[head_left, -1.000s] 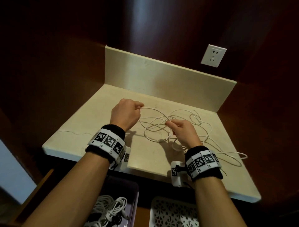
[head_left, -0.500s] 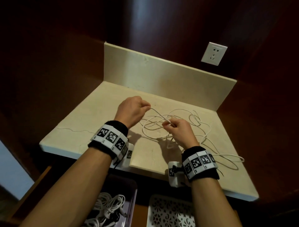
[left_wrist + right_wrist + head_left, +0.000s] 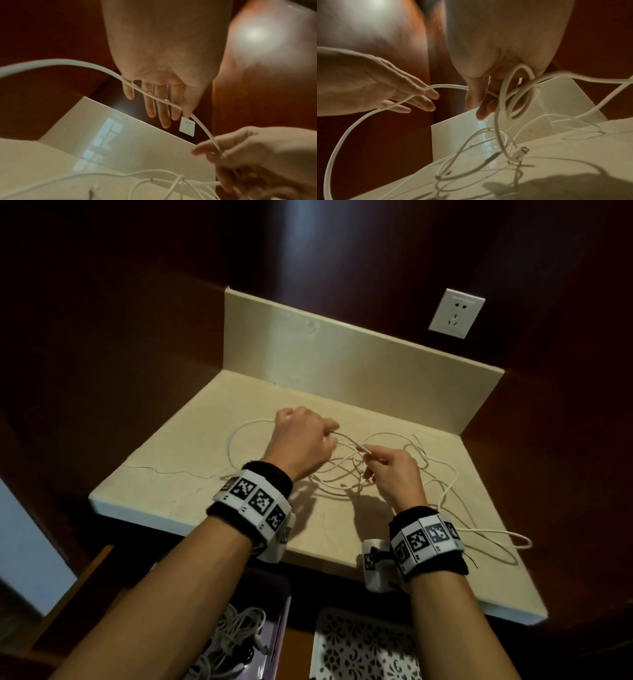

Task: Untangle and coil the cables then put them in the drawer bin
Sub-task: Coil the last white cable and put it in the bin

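Head view shows a beige counter point(image 3: 191, 474) with a long white cable point(image 3: 442, 484) lying on it in loose, messy loops. Most of the tangle sits near the middle of the counter, and one long flat loop reaches out to about 4 o'clock, close to the right edge. Both hands are held over the tangle, near each other.

From the head view, the left hand point(image 3: 301, 440) looks closed around the cable. The left wrist view shows its fingers point(image 3: 161, 108) mostly straight and pointing down, with the cable running across them and the thumb on it. A wide curve of cable swings out from this hand toward 9 o'clock.

Next to it, the right hand point(image 3: 394, 474) pinches the cable between thumb and fingers. In the right wrist view, a small loop of cable curls around its fingers point(image 3: 481, 106). The short piece of cable between the two hands runs from side to side, from 9 o'clock to 3 o'clock.

A white plug end point(image 3: 521, 152) lies on the counter under the right hand and points toward 1 o'clock in that view.

At 6 o'clock, below the counter, a dark bin point(image 3: 281, 628) holds more white cables. A white patterned tray point(image 3: 359, 645) sits just to its right. A white wall socket point(image 3: 455, 313) is up at 1 o'clock.
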The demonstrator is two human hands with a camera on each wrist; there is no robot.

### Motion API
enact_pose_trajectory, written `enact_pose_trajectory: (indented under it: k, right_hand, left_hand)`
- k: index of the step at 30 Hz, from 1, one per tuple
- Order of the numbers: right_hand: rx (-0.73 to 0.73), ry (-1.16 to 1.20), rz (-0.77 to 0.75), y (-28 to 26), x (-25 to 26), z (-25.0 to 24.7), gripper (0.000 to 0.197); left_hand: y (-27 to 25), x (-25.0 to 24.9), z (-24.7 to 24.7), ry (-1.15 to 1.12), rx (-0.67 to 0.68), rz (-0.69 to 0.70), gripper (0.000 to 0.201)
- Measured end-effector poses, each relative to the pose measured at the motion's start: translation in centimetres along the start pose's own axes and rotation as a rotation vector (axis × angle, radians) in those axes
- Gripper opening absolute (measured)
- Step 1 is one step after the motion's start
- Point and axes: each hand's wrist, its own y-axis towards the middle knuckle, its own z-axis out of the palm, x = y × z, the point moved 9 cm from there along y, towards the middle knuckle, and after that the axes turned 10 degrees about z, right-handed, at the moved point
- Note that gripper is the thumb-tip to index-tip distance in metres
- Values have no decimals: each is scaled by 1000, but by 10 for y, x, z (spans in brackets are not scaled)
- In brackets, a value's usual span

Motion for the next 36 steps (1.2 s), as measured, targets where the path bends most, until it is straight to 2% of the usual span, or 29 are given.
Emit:
enact_pose_trajectory:
  k: [2, 6, 8, 11, 14, 18, 20, 22, 26, 29, 31, 34, 36]
  right_hand:
    - [-16, -5, -41, -2, 9, -3, 23]
    - [19, -91, -63, -4, 15, -3, 19]
    - [37, -144, -44, -5, 10, 0, 18]
    - [42, -211, -10, -8, -3, 1, 15]
    - [68, -323, 45, -9, -15, 2, 22]
    - [90, -497, 153, -7, -34, -3, 17]
    - [89, -476, 173, -5, -41, -9, 20]
    - [91, -428, 124, -2, -33, -12, 18]
    - [88, -356, 34, 0, -6, -18, 22]
    - [120, -318, 3, 0, 5, -18, 22]
    - [142, -289, -15, 2, 11, -17, 21]
    - [157, -232, -45, 4, 24, -16, 20]
    - [152, -200, -72, 3, 33, -16, 18]
  left_hand:
    - [0, -8, 14, -63, 37, 11, 33]
    - [-6, -7, 18, -385, -64, -29, 23]
    - [-8, -4, 15, -478, -114, -58, 20]
    - [-11, 12, 6, -566, -210, -128, 16]
    - [-15, 23, 4, -608, -254, -200, 16]
    - [-18, 41, -6, -674, -370, -291, 19]
    - [-17, 53, -16, -668, -419, -318, 19]
    - [-12, 56, -17, -630, -378, -315, 19]
    - [-5, 51, 0, -446, -180, -338, 25]
    - [6, 28, 3, -207, -22, -194, 49]
    - [10, 6, 7, -102, 81, -73, 54]
    - [11, -17, 24, -56, 196, 53, 48]
    - [10, -21, 38, -92, 258, 56, 36]
